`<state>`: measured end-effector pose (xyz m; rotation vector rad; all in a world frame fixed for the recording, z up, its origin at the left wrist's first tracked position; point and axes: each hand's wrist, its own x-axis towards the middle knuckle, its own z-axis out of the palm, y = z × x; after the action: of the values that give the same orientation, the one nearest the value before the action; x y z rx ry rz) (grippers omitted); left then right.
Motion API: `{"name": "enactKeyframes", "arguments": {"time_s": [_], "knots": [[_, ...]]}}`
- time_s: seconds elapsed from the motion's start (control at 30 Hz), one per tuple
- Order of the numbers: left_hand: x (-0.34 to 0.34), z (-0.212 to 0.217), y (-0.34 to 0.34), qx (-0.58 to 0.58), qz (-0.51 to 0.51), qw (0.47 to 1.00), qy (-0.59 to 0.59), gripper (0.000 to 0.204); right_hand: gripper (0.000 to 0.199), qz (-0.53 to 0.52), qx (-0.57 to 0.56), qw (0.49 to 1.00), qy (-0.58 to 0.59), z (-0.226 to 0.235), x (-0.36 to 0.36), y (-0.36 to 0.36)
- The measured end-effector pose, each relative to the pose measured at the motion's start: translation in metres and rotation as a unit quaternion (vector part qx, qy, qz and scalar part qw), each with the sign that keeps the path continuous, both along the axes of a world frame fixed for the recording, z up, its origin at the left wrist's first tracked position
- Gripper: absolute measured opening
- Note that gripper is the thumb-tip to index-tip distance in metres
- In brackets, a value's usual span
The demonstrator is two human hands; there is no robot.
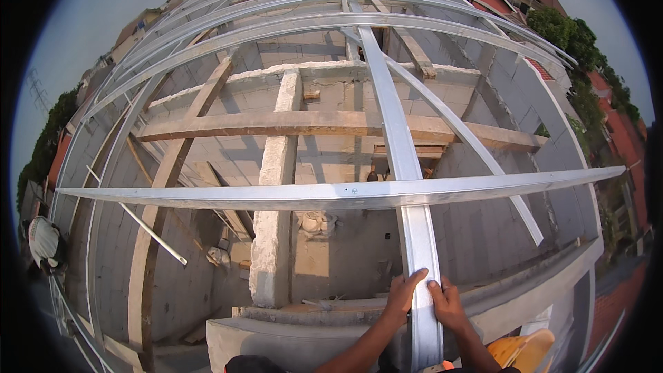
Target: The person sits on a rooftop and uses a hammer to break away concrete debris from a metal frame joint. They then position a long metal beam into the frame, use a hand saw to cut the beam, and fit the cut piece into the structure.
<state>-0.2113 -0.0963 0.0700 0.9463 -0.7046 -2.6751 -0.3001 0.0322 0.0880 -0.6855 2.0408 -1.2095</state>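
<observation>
My left hand (402, 294) grips the left edge of a silver metal roof channel (425, 252), its thumb lying on the top face. Across from it, my right hand (447, 302) is wrapped round the right edge of the same channel. The channel slopes away from me up the roof frame. Just beyond my hands a metal crosspiece (311, 193) lies across it, with small screw marks near its middle. A thinner metal strut (463, 135) runs slanting to the right of the channel. Fingers under the channel are hidden.
Below is an open block-walled room with a rough concrete beam (271, 235) and wooden beams (311, 123). A concrete ledge (297, 345) lies close in front. A yellow hard hat (528, 352) shows at lower right. Another person (45, 243) is at the far left edge.
</observation>
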Motion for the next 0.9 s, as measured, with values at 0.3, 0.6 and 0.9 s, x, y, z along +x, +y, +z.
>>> {"name": "enactKeyframes", "arguments": {"time_s": [0.3,0.6,0.9], "knots": [[-0.010,-0.023,0.011,-0.027,0.019,0.999,-0.013,0.052,0.055,-0.036,0.006,0.999,-0.034,-0.004,-0.001,-0.002],[0.013,-0.003,-0.015,-0.270,-0.115,0.950,-0.108,0.084,0.080,-0.024,0.100,0.991,0.091,-0.001,0.001,0.009],[0.151,0.019,-0.013,-0.608,-0.372,0.573,-0.404,0.063,0.030,-0.131,0.046,0.906,0.399,-0.004,0.041,0.092]]}}
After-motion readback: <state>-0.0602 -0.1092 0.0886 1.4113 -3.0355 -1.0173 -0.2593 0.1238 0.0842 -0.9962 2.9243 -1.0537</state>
